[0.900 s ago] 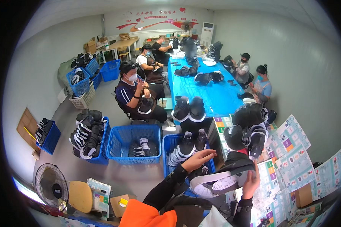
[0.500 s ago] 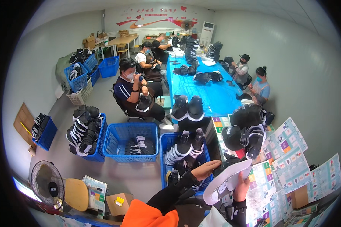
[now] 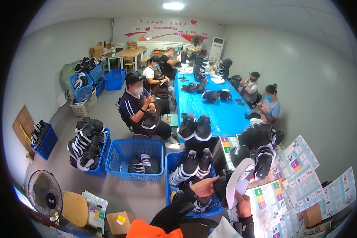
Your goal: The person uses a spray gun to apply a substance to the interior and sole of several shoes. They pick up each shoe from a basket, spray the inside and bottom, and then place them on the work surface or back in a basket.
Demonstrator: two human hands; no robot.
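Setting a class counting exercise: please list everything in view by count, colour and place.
held shoe: one, black and white, at hands
other shoes: many, black and white, crates, tables
crates: about eight blue, one white, left, centre
long table: one, blue, centre
wooden table: one, brown, rear
printed sheets: many, pale, right
co-workers: five, mixed clothing, around long table
fan: one, dark, lower left
seat: one, tan, beside fan
cartons: several, brown, front, rear
left hand: one, black-sleeved, shoe's left
right hand: one, black-cuffed, at sole
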